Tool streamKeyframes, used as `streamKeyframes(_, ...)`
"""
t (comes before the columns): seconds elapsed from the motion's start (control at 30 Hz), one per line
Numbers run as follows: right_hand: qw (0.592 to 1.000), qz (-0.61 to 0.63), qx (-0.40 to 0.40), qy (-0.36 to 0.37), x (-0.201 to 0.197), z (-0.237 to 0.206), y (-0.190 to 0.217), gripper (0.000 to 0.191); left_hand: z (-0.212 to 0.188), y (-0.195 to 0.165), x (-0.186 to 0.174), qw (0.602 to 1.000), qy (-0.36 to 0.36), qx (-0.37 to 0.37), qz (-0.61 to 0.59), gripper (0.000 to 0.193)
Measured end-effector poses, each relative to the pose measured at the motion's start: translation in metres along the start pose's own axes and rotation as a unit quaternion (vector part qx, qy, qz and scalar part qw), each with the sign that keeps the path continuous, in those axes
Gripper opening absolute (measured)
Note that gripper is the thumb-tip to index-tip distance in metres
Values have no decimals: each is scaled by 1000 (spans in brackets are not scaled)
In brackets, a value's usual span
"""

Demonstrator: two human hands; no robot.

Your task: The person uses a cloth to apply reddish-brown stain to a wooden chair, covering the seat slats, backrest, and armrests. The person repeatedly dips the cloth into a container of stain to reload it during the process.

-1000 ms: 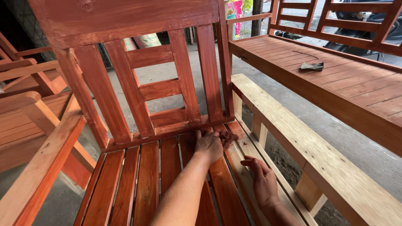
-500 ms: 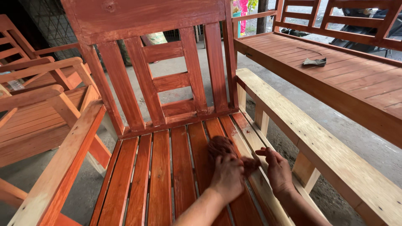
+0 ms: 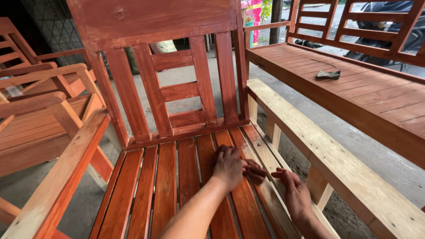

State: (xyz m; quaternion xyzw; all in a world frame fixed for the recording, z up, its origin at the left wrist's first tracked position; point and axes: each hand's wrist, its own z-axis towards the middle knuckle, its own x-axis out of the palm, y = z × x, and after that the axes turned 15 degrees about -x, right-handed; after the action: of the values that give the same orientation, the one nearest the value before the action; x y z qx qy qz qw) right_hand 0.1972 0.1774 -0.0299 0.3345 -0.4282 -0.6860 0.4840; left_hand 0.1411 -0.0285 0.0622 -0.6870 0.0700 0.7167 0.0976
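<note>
While the left hand [image 3: 229, 166] presses closed over a dark rag [image 3: 255, 170], mostly hidden, on the chair seat [image 3: 166, 186]; right hand [image 3: 295, 192] rests beside, fingers loosely curled.

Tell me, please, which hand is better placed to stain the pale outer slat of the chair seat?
Probably the left hand: it presses the stained rag on the seat slats, beside the pale outer slat. The right hand rests empty on that slat.

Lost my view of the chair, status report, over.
Left hand pressing dark stained rag on seat slats. Right hand open, resting by unstained armrest. Nothing in the way.
</note>
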Motion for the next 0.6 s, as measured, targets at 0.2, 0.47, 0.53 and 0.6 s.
streamKeyframes(0.2, 1000, 6, 14, -2, 1, -7, 6, 55, 62, 13, -3, 991, -61, -119, -25, 29)
streamKeyframes(0.47, 1000, 3, -3, 2, 6, -4, 4, 55, 77, 19, 3, 999, -50, -19, 7, 28)
streamKeyframes(0.53, 1000, 7, -3, 1, 6, -5, -2, 55, 68, 20, 8, 997, -71, 10, -37, 28)
streamKeyframes(0.6, 999, 30, -18, 4, 6, -2, -8, 56, 56, 19, 14, 998, -44, 27, -42, 25)
